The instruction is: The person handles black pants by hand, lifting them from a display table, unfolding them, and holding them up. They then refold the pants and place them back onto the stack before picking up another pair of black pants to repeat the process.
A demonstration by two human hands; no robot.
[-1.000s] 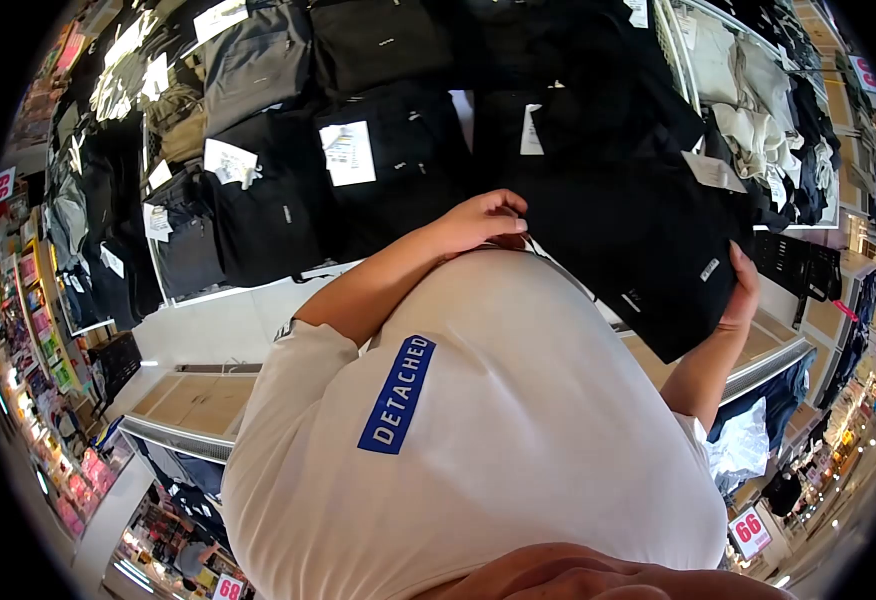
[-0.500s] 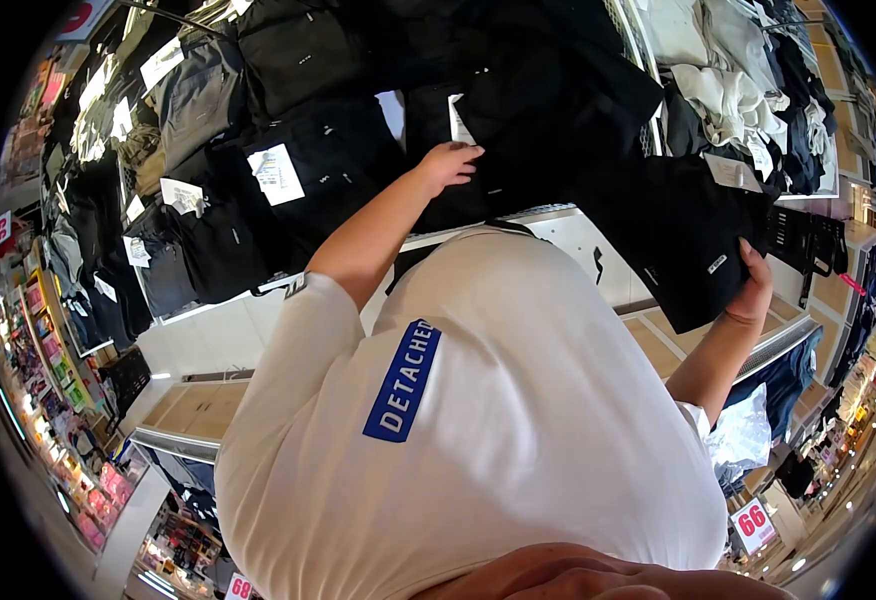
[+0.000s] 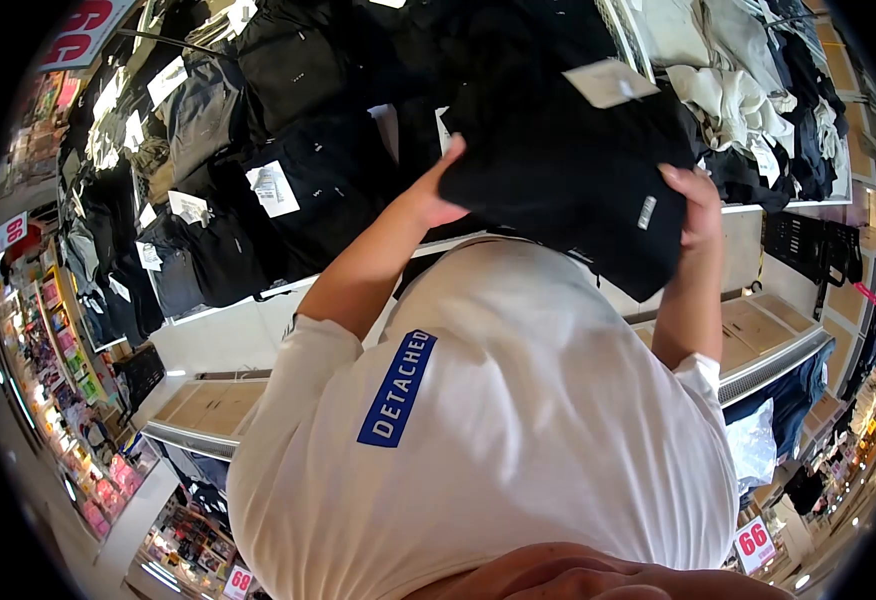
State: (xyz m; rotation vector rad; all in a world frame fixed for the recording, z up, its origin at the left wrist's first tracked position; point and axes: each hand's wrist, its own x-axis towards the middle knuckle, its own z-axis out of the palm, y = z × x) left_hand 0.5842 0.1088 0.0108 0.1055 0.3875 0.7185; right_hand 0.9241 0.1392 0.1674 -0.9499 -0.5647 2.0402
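A folded black garment (image 3: 568,170) hangs in front of my chest, with a small white label near its right edge and a white paper tag (image 3: 613,83) on its upper part. My right hand (image 3: 696,205) grips its right edge, fingertips over the top of the cloth. At the left edge, my left hand (image 3: 438,188) holds the garment between a raised thumb and fingers partly hidden by the cloth. Whether it is trousers or another piece of clothing cannot be told.
Stacks of dark folded clothes (image 3: 308,180) with white tags fill the display ahead and to the left. Pale clothes (image 3: 723,100) lie at the upper right, beyond a white wire divider (image 3: 626,35). A black plastic basket (image 3: 808,245) is at the right.
The black garment has been lifted and drawn left, closer to my chest. My right hand moved left and up with it. My left hand, beside the stack before, now holds its left edge.
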